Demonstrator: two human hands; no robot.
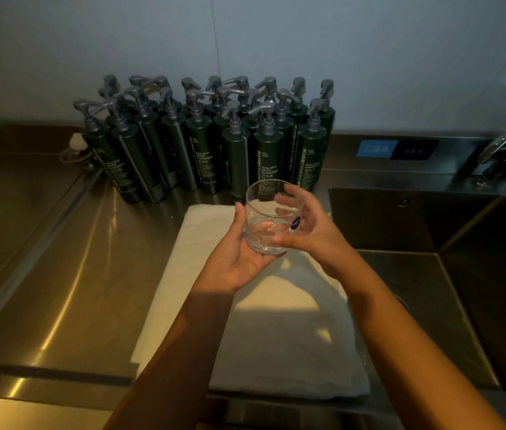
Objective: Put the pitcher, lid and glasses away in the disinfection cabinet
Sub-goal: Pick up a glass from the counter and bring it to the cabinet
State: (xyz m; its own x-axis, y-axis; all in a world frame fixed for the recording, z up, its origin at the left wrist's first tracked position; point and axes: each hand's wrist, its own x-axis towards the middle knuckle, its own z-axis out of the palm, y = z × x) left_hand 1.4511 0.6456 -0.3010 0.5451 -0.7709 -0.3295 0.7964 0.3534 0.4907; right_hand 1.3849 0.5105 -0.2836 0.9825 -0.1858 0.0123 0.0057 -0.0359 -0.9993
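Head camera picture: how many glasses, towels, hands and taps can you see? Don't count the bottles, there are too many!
glass: 1
towel: 1
hands: 2, the left hand and the right hand, both holding the glass
tap: 1
Total: 5

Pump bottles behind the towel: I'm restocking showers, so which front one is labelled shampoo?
The front-row bottle farthest right, nearest the sink; its label reads SHAMPOO, while the bottle left of it reads BODY CLEANSER.
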